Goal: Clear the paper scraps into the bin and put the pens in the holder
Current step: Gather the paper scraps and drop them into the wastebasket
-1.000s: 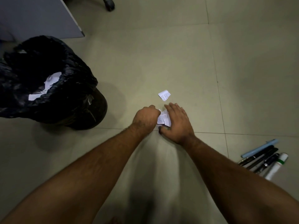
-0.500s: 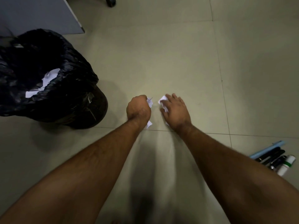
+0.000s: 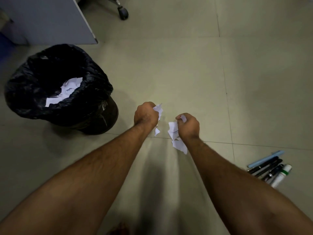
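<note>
My left hand (image 3: 146,115) is a fist around white paper scraps (image 3: 158,109), with bits sticking out above and below it. My right hand (image 3: 188,125) is also closed on a bunch of white scraps (image 3: 176,137) that hang down below the fist. Both hands are lifted off the tiled floor, a little apart. The bin (image 3: 57,85), lined with a black bag, stands to the left of my left hand and has white paper inside. A cluster of pens (image 3: 267,167) and a white marker lies on the floor at the right. No holder is in view.
A grey panel (image 3: 50,19) stands behind the bin at the top left. A chair castor (image 3: 122,13) rests on the floor at the top. Pale floor tiles (image 3: 186,73) stretch beyond my hands.
My hands gathered the scraps from the floor, closed on them and lifted. The loose scrap that lay beyond my hands is gone from the floor. The view has tilted, so the bin shows more fully.
</note>
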A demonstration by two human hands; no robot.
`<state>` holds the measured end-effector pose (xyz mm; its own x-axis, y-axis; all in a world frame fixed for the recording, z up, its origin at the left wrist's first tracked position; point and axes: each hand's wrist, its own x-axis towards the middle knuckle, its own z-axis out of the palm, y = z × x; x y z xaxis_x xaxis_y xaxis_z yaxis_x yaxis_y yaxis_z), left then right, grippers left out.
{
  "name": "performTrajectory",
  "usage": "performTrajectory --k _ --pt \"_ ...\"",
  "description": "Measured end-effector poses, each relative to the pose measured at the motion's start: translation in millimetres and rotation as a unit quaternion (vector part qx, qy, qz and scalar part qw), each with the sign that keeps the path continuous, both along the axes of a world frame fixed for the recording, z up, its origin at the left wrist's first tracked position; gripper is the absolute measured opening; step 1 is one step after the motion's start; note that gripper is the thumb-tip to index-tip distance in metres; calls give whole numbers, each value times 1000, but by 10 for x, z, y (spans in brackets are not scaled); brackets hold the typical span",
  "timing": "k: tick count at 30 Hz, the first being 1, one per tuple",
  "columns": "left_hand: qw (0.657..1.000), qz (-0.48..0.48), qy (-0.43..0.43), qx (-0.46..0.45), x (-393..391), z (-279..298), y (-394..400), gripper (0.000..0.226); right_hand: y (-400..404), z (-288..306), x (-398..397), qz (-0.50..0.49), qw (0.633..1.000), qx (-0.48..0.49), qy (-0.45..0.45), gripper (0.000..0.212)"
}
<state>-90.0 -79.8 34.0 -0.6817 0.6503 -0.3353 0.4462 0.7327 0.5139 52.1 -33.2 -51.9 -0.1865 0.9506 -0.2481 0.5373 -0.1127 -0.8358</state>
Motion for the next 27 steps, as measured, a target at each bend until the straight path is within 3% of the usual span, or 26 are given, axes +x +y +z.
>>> performTrajectory --k 5,10,14,18,23,27 --pt "999 20 -9 47 -50 468 -27 16 60 720 -234 -76 984 -76 142 30" --pt "992 51 2 112 -223 1109 -125 24 96 1643 -614 -32 975 -67 211 24" --pt "983 32 99 149 -649 1699 -300 27 100 2267 -1189 16 971 -46 235 24" --pt "969 69 193 138 -1247 2144 -562 26 -66 2666 -1912 86 973 -33 211 28" --pt "978 125 151 69 -1919 2229 -941 26 -526 2790 -2666 183 977 2 109 11" --pt "986 97 129 34 -2143 1947 -1112 37 -734 2725 -2860 227 973 19 28 21"
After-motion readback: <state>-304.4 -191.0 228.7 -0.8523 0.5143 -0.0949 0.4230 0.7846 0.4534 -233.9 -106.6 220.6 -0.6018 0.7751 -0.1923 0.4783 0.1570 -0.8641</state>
